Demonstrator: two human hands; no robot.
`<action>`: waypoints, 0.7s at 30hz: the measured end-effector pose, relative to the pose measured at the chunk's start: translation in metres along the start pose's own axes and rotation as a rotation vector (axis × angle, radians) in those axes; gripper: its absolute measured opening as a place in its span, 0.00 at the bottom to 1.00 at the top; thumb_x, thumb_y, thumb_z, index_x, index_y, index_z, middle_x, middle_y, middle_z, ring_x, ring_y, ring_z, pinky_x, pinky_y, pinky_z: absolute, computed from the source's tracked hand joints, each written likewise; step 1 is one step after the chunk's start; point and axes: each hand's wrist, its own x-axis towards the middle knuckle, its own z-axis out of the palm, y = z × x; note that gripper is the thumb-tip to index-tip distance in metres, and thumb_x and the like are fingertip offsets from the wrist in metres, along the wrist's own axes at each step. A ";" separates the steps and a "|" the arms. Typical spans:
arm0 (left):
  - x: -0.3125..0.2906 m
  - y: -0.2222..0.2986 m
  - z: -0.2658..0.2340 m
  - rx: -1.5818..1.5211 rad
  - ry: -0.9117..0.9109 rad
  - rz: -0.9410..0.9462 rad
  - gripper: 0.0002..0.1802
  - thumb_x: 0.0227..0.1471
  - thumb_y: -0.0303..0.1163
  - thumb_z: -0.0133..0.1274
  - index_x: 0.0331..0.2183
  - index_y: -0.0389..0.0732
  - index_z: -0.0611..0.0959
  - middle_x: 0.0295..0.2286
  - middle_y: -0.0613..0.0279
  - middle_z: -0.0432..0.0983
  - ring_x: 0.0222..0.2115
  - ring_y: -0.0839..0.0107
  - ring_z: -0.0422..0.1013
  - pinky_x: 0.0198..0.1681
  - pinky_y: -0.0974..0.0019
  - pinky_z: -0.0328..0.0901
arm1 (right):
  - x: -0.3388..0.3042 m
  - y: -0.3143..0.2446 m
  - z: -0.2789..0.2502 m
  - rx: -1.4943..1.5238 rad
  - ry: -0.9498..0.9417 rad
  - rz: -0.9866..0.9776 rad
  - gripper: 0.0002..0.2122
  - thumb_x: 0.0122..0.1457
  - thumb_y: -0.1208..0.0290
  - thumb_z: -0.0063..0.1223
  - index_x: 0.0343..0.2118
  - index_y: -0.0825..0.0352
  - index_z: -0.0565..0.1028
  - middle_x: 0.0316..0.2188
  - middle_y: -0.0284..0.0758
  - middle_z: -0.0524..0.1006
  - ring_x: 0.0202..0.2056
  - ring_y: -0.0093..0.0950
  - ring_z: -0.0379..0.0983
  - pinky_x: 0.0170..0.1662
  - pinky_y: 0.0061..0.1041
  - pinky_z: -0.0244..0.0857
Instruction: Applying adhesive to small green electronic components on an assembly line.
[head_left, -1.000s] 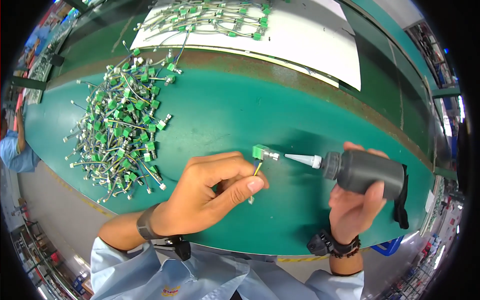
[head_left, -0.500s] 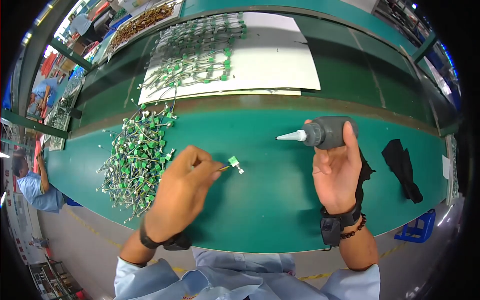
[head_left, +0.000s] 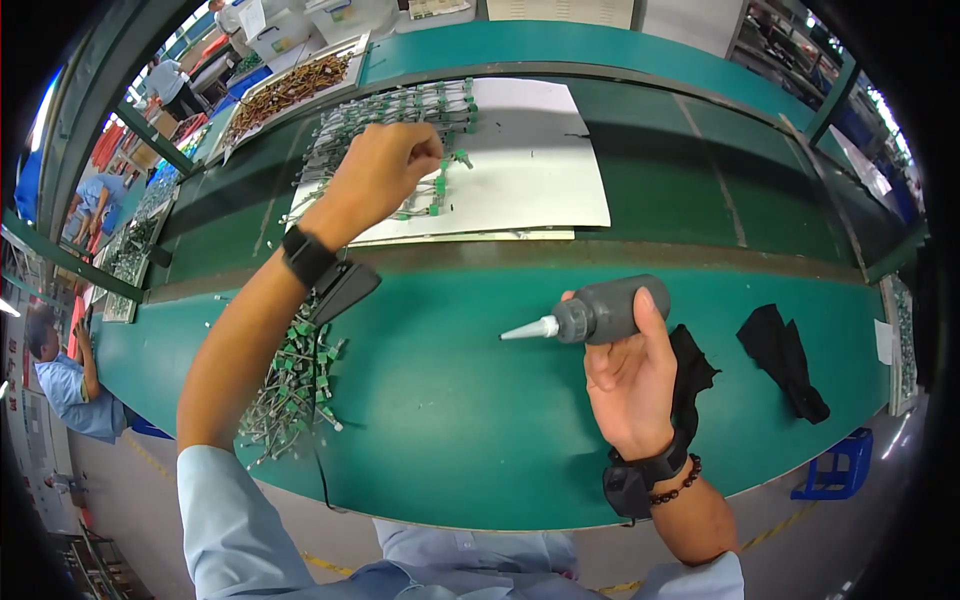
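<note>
Over the white sheet [head_left: 550, 180], my left hand [head_left: 372, 182] pinches a wired green connector [head_left: 460, 158] that sticks out past the fingertips. Rows of similar connectors [head_left: 450, 100] with their cables cover the sheet's left side, some hidden behind this hand. My right hand [head_left: 640, 395] is wrapped around a dark grey squeeze bottle [head_left: 618, 308], tilted on its side with its white nozzle [head_left: 530, 329] facing left. Partly behind my left forearm, a heap of wired connectors [head_left: 300, 385] lies on the green table [head_left: 440, 400].
A black cloth [head_left: 782, 362] lies at the table's right, another black cloth [head_left: 692, 375] beside my right wrist. Far left stands a tray of brown parts [head_left: 290, 98]. A co-worker [head_left: 75, 380] is at the left. A blue stool [head_left: 835, 465] stands right, below the table.
My left hand has carried the connector from above the table forward to the white sheet. My right hand and the bottle appear lower and slightly left; the whole view has shifted too.
</note>
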 end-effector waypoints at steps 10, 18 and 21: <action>0.069 -0.058 0.048 0.178 0.017 -0.058 0.07 0.44 0.32 0.59 0.29 0.41 0.85 0.27 0.56 0.78 0.32 0.59 0.75 0.38 0.59 0.67 | 0.002 -0.002 -0.009 -0.059 -0.054 0.026 0.21 0.67 0.55 0.40 0.40 0.73 0.74 0.38 0.48 0.79 0.16 0.19 0.64 0.18 0.14 0.57; 0.078 -0.069 0.058 0.227 -0.044 -0.118 0.05 0.44 0.30 0.58 0.28 0.43 0.86 0.28 0.59 0.80 0.33 0.60 0.76 0.38 0.60 0.68 | 0.004 0.000 -0.012 -0.053 -0.051 0.081 0.22 0.68 0.53 0.37 0.41 0.72 0.74 0.42 0.51 0.77 0.16 0.18 0.64 0.17 0.14 0.57; 0.077 -0.074 0.060 0.242 -0.041 -0.111 0.05 0.45 0.30 0.58 0.28 0.43 0.86 0.28 0.59 0.80 0.32 0.60 0.76 0.38 0.60 0.68 | 0.005 0.000 -0.011 -0.052 -0.051 0.085 0.22 0.68 0.54 0.37 0.41 0.71 0.74 0.43 0.51 0.77 0.16 0.18 0.64 0.17 0.14 0.58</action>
